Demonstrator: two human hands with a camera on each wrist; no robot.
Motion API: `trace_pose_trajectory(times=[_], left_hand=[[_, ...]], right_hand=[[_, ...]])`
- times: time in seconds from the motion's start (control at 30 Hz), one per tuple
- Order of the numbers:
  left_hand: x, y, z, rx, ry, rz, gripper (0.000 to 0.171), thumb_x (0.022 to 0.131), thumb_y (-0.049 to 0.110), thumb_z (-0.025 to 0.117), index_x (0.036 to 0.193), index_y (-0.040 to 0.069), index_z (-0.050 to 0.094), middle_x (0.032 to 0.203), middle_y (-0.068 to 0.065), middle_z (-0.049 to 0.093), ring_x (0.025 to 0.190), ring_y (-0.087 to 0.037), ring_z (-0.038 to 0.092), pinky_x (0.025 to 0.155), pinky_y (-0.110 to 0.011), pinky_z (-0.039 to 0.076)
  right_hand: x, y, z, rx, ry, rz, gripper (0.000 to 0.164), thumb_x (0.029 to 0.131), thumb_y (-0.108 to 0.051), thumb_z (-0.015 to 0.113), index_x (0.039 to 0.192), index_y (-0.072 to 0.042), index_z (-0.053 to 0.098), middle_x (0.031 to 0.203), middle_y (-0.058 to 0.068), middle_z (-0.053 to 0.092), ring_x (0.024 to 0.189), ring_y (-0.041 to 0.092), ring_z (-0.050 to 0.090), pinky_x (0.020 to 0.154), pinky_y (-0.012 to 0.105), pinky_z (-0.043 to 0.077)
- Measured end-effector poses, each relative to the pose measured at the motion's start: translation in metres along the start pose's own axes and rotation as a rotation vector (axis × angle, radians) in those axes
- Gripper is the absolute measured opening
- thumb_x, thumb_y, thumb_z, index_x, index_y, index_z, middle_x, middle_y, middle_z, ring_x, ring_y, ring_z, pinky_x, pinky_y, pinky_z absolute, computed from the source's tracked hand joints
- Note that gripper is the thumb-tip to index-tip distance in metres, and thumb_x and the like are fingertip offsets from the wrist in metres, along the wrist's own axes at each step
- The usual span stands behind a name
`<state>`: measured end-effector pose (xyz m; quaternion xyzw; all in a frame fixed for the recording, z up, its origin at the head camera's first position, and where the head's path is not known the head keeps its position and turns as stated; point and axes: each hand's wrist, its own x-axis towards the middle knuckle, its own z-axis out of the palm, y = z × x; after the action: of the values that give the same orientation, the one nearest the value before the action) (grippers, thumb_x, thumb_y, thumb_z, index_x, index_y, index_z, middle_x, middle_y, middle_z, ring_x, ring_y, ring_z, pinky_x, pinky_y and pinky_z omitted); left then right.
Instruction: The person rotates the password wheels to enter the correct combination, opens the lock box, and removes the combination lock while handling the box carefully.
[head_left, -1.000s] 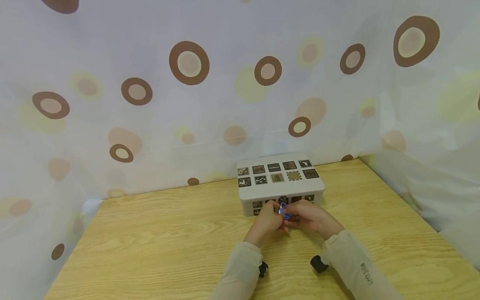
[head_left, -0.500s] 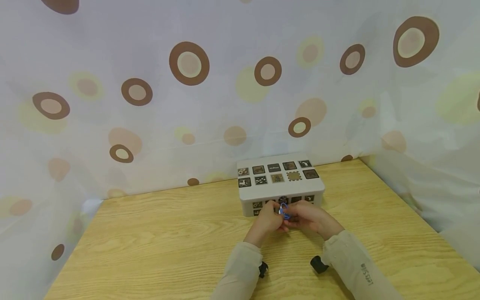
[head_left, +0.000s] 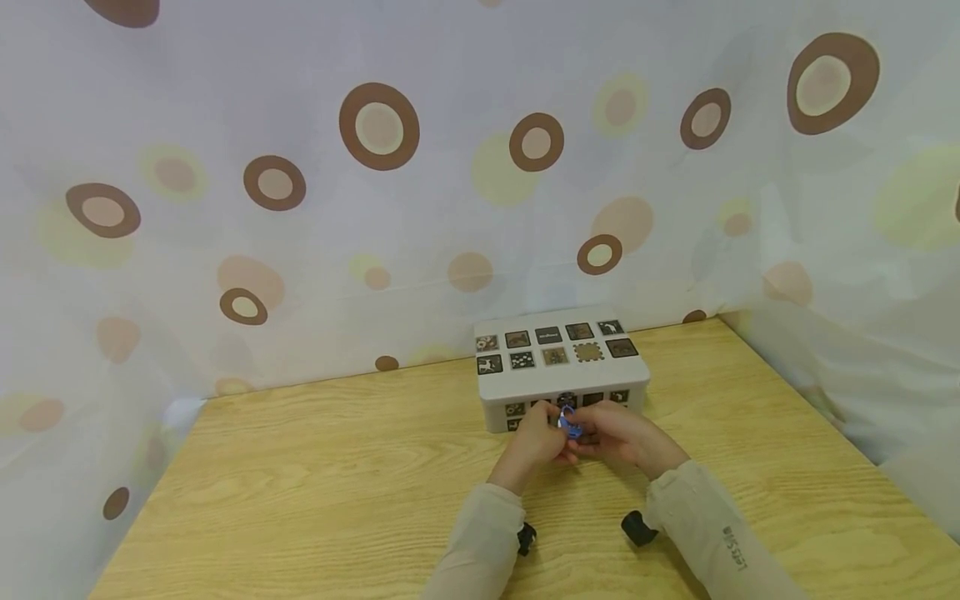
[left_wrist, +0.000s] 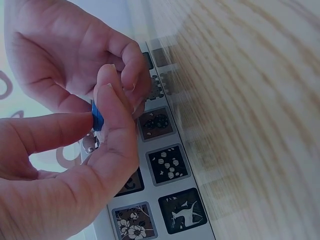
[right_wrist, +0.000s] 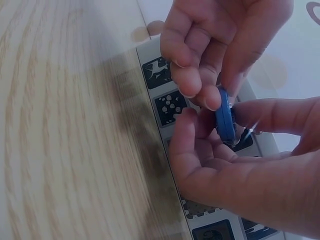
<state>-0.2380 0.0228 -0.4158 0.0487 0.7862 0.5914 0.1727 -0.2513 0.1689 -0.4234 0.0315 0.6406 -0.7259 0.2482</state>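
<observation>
A white box (head_left: 562, 383) with dark square pictures on its lid and sides stands on the table against the curtain. Just in front of the clasp (head_left: 566, 399) on its front, both hands meet at a small blue rounded thing (right_wrist: 226, 117) with a silvery edge. My left hand (head_left: 534, 443) pinches one end of it between thumb and fingers. From the other side my right hand (head_left: 622, 433) holds it, the thumb pressed to its face and the fingers curled behind. In the left wrist view only a sliver of the blue thing (left_wrist: 97, 117) shows; fingers hide the remainder.
The wood-grain table (head_left: 337, 467) extends widely to the left and front. A white curtain (head_left: 435, 217) with brown and pastel circles hangs behind and at both sides. Black wrist devices (head_left: 637, 529) show beneath the light sleeves (head_left: 720, 533).
Both hands stay in the same place at the box front. The blue thing looks slightly turned between the fingers; the box has not moved.
</observation>
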Motion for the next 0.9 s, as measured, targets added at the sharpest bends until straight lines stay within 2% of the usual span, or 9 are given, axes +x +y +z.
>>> trace_pose_trajectory(times=[0.17, 0.43, 0.73, 0.9], left_hand=[[-0.0005, -0.0001, -0.0001, -0.003, 0.0, -0.002, 0.028, 0.092, -0.01, 0.046, 0.118, -0.002, 0.047, 0.064, -0.009, 0.058, 0.061, -0.028, 0.068, 0.066, -0.039, 0.058], [-0.0003, 0.0009, -0.0002, -0.018, 0.002, -0.002, 0.029, 0.092, -0.01, 0.047, 0.119, -0.003, 0.046, 0.065, -0.008, 0.056, 0.057, -0.022, 0.066, 0.065, -0.037, 0.058], [0.0004, 0.0017, -0.0008, -0.036, 0.002, -0.005, 0.029, 0.093, -0.009, 0.046, 0.121, -0.003, 0.046, 0.068, -0.009, 0.057, 0.057, -0.021, 0.065, 0.064, -0.036, 0.058], [-0.0005, 0.001, -0.0004, -0.033, -0.001, -0.015, 0.029, 0.093, -0.009, 0.046, 0.122, -0.004, 0.046, 0.068, -0.01, 0.057, 0.06, -0.025, 0.067, 0.065, -0.037, 0.058]], right_hand=[[-0.0007, 0.0005, 0.0001, 0.003, -0.027, -0.018, 0.015, 0.094, -0.001, 0.048, 0.087, 0.002, 0.061, 0.077, 0.006, 0.058, 0.07, 0.012, 0.06, 0.069, 0.021, 0.053], [-0.0007, 0.0, -0.0013, 0.046, -0.069, -0.028, 0.012, 0.094, 0.002, 0.048, 0.09, 0.002, 0.059, 0.081, 0.007, 0.056, 0.074, 0.013, 0.057, 0.071, 0.021, 0.053], [0.0022, -0.0007, -0.0031, 0.062, -0.034, -0.007, 0.015, 0.096, -0.002, 0.047, 0.09, 0.004, 0.06, 0.079, 0.008, 0.057, 0.072, 0.015, 0.059, 0.07, 0.022, 0.054], [0.0027, 0.0015, -0.0036, 0.033, -0.023, 0.01, 0.018, 0.097, -0.006, 0.046, 0.091, 0.002, 0.061, 0.075, 0.006, 0.062, 0.069, 0.013, 0.061, 0.067, 0.022, 0.054]])
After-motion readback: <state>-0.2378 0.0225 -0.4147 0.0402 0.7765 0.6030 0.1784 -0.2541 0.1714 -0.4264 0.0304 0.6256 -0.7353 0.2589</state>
